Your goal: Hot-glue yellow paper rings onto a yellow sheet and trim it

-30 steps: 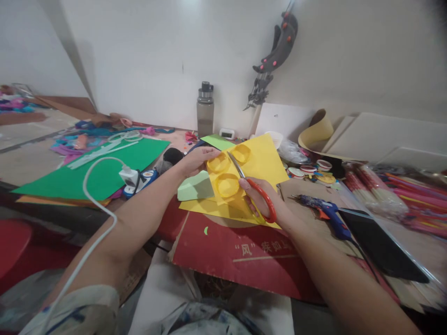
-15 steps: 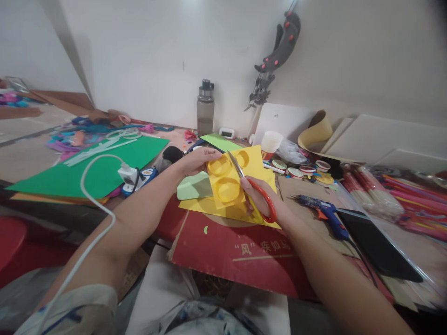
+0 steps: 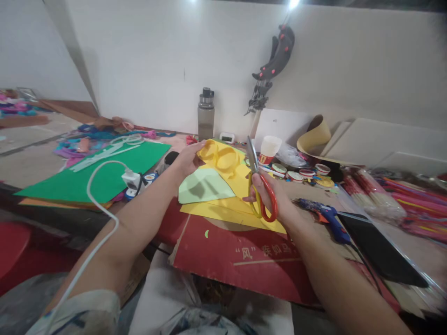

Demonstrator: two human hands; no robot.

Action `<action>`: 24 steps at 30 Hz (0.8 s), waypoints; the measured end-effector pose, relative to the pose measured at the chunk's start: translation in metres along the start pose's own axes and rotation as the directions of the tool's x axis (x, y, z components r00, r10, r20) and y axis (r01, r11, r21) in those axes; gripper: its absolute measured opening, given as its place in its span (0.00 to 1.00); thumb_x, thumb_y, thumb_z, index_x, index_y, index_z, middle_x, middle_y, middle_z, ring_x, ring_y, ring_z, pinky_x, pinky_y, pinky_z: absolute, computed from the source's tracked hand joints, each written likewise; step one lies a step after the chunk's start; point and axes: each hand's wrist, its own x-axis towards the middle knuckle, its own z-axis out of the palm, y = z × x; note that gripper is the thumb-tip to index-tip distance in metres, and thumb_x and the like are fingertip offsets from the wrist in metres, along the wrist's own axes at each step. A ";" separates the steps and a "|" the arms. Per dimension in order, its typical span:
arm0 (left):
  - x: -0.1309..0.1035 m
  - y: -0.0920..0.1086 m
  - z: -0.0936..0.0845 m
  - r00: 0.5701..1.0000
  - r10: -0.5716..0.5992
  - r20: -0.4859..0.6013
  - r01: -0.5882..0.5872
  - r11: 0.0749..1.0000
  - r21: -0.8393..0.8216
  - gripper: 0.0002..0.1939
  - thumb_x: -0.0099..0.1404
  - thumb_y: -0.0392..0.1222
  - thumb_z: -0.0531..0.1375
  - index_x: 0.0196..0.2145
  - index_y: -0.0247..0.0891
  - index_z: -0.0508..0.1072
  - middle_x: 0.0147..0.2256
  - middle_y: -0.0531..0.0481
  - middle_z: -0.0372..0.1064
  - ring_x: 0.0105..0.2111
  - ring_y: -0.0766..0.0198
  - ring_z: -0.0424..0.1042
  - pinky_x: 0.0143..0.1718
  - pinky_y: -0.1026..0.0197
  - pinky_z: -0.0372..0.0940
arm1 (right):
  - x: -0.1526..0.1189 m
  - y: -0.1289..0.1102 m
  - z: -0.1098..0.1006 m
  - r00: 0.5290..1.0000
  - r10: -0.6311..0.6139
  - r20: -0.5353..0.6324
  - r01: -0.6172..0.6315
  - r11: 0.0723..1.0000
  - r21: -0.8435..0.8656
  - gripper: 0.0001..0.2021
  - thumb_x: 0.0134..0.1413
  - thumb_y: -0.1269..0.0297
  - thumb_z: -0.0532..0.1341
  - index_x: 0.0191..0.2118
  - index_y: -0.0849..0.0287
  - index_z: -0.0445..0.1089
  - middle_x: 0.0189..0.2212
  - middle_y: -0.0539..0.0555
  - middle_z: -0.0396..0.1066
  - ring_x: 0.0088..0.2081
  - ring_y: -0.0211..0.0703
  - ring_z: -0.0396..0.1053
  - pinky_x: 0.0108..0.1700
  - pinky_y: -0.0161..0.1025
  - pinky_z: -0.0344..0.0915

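My left hand point(image 3: 189, 159) pinches the left edge of a yellow sheet with round cut-out shapes point(image 3: 226, 159), held up above the papers. My right hand point(image 3: 268, 190) is wrapped round the red and yellow handles of the scissors point(image 3: 253, 156). Their blades point up, stand close together and are apart from the held sheet. Beneath lie a pale green sheet point(image 3: 204, 186) and yellow paper point(image 3: 209, 211), on a red board with printed characters point(image 3: 240, 274). A small green crescent scrap point(image 3: 206, 234) rests on the board.
Left of my hands are a large green sheet point(image 3: 94, 174) and a white plug point(image 3: 131, 177) with its cable. A bottle point(image 3: 206, 116) and paper cups point(image 3: 270, 149) stand behind. At right lie a blue glue gun point(image 3: 328, 216), a black tablet-like slab point(image 3: 377, 246) and wrapped bundles point(image 3: 377, 190).
The scissors have come away from the yellow sheet and moved slightly right, their blades now upright. My left hand has tilted the sheet and shifted it up and left, uncovering more pale green paper.
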 end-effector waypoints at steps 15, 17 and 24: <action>-0.013 0.004 0.022 0.981 0.188 -0.041 -0.190 0.916 -0.353 0.08 0.73 0.36 0.57 0.45 0.36 0.74 0.44 0.46 0.80 0.49 0.60 0.78 0.56 0.55 0.70 | -0.008 -0.012 0.003 0.986 0.155 0.062 -0.123 0.925 -0.360 0.21 0.54 0.40 0.59 0.37 0.54 0.62 0.20 0.43 0.61 0.18 0.36 0.64 0.21 0.34 0.67; -0.018 0.000 0.027 0.981 0.192 -0.008 -0.182 0.919 -0.349 0.06 0.72 0.35 0.57 0.44 0.35 0.74 0.44 0.46 0.80 0.48 0.61 0.78 0.58 0.54 0.69 | -0.008 -0.012 0.005 0.985 0.157 0.075 -0.119 0.922 -0.369 0.20 0.55 0.40 0.58 0.35 0.54 0.61 0.19 0.43 0.60 0.18 0.36 0.63 0.20 0.33 0.66; -0.037 -0.019 0.045 0.988 0.132 0.082 -0.102 0.950 -0.294 0.03 0.68 0.35 0.62 0.40 0.36 0.71 0.42 0.48 0.79 0.49 0.60 0.78 0.59 0.51 0.67 | -0.010 -0.021 0.007 0.989 0.145 0.030 -0.125 0.927 -0.354 0.20 0.57 0.40 0.55 0.33 0.54 0.60 0.17 0.43 0.59 0.17 0.36 0.64 0.21 0.33 0.64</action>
